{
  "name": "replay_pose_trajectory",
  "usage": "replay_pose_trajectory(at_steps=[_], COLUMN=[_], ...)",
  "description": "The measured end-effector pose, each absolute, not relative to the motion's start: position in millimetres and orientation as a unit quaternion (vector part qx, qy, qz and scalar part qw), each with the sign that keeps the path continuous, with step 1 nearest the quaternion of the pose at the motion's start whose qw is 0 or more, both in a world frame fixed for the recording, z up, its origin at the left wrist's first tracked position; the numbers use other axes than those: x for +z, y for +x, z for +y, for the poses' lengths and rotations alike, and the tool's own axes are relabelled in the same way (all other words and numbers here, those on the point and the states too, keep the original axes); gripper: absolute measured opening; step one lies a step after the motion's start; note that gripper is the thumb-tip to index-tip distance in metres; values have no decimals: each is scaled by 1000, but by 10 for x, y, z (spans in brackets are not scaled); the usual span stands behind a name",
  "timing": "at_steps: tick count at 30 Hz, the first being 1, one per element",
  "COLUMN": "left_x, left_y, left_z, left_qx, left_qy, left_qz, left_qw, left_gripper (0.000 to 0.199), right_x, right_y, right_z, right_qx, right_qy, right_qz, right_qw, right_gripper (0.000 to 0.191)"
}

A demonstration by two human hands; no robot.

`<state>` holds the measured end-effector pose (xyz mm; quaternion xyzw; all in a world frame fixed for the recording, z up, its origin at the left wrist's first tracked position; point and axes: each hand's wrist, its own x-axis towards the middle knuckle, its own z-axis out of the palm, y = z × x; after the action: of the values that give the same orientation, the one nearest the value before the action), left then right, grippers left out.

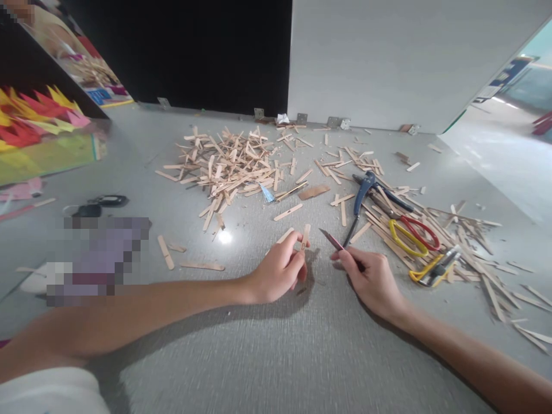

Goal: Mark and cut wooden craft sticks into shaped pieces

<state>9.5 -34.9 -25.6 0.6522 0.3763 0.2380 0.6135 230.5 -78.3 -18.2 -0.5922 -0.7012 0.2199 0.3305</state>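
Observation:
Near the middle of the grey table, my left hand (280, 267) pinches a short wooden stick piece (306, 237) that stands up from the fingertips. A pale stick lies partly behind that hand. To the right, my right hand (371, 282) is closed on a craft knife (331, 239), its dark blade pointing up and left toward the stick piece. Blade and stick are apart. Beyond the hands, a loose stick (288, 212) with a dark mark lies flat on the table.
A large heap of sticks (233, 161) lies at the back. At right are a blue glue gun (365, 190), scissors (416, 236), a yellow cutter (435, 267) and scattered sticks. Keys (107, 200) lie at left. A black and white board (366, 63) stands behind.

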Motion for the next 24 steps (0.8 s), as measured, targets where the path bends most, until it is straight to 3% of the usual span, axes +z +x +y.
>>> replay_pose_trajectory(at_steps=[3, 6, 14, 19, 21, 24], left_x=[-258, -272, -288, -255, -233, -176], left_y=[91, 87, 80, 77, 80, 87], left_z=[-345, -340, -291, -211, -182, -175], left_qx=[236, 230, 226, 158, 125, 87], left_qy=[651, 648, 665, 640, 623, 598], left_qz=[381, 380, 359, 366, 377, 390], left_qw=[613, 618, 615, 657, 674, 695], left_gripper=[9, 12, 27, 27, 24, 23], right_x=[-217, -256, -243, -260, -245, -208], right_y=[2291, 2307, 2376, 2377, 2376, 2373], right_z=[-810, -853, -884, -823, -816, -820], right_qx=[224, 245, 372, 405, 361, 276], right_qy=[-583, -548, -428, -426, -449, -513], right_qz=[-695, -674, -642, -625, -637, -651], right_qw=[358, 431, 515, 514, 512, 486], right_gripper=[19, 14, 40, 61, 54, 15])
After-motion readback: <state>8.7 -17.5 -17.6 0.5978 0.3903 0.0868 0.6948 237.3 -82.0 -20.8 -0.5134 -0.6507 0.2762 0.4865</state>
